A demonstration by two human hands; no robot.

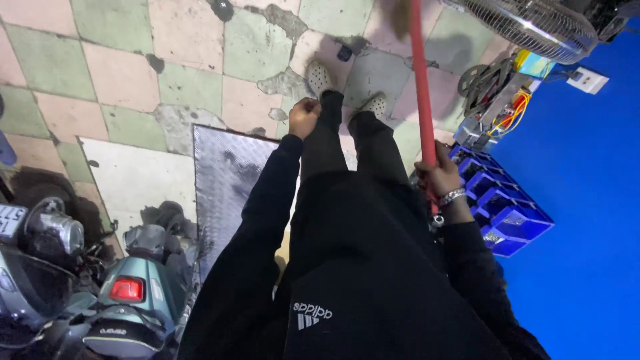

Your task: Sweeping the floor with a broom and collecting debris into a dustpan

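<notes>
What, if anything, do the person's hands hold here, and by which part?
The right hand grips a red pole near its lower end. The left hand is closed against the black trouser leg; whether it grips the cloth cannot be told.

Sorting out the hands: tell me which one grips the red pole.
The right hand, wearing a metal bracelet, grips the red pole; the left hand is a bare fist.

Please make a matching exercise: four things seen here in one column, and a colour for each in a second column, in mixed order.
Things:
1. pole in the right hand
2. bins
3. metal plate
4. tail light

Colours:
A. grey
B. red lamp
C. blue
D. pinkish red

Pairs: 1-D, 2-C, 3-A, 4-B. The left hand is closed and holds nothing visible.
</notes>
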